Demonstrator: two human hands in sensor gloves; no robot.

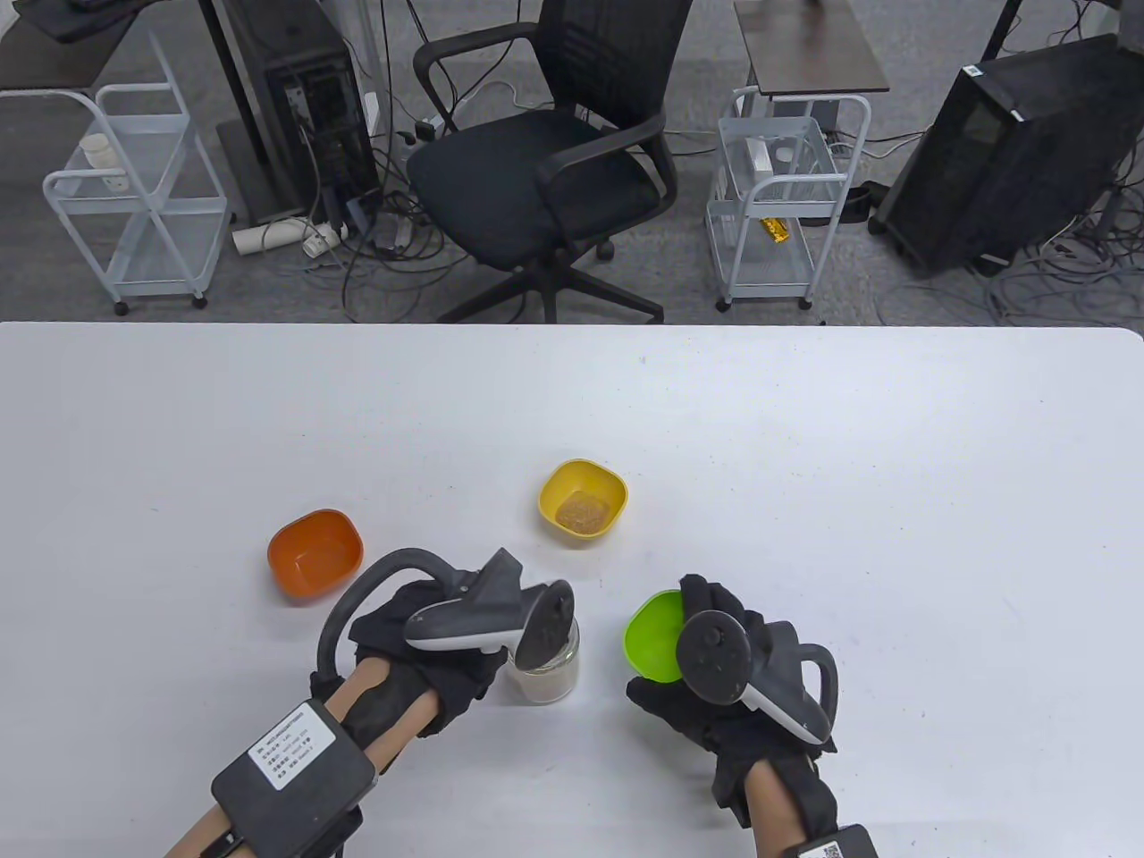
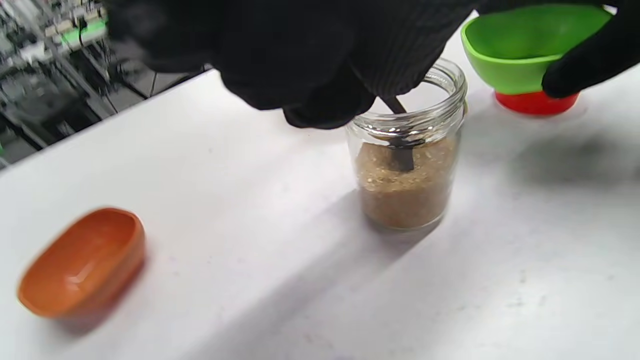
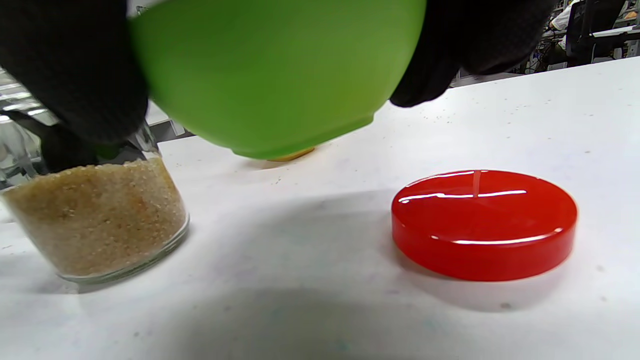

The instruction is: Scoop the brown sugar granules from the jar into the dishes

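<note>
A glass jar (image 1: 547, 672) of brown sugar stands near the table's front; it also shows in the left wrist view (image 2: 407, 170) and the right wrist view (image 3: 97, 220). My left hand (image 1: 420, 648) holds a dark spoon (image 2: 400, 150) whose bowl is down in the sugar. My right hand (image 1: 715, 679) grips a green dish (image 1: 654, 636), tilted and lifted off the table beside the jar; the green dish also shows from the left wrist (image 2: 520, 47) and the right wrist (image 3: 280, 75). A yellow dish (image 1: 582, 500) holds some sugar. An orange dish (image 1: 315, 554) is empty.
A red jar lid (image 3: 484, 222) lies flat on the table under the green dish, right of the jar. Beyond the table's far edge (image 1: 572, 326) stand an office chair, carts and computer towers.
</note>
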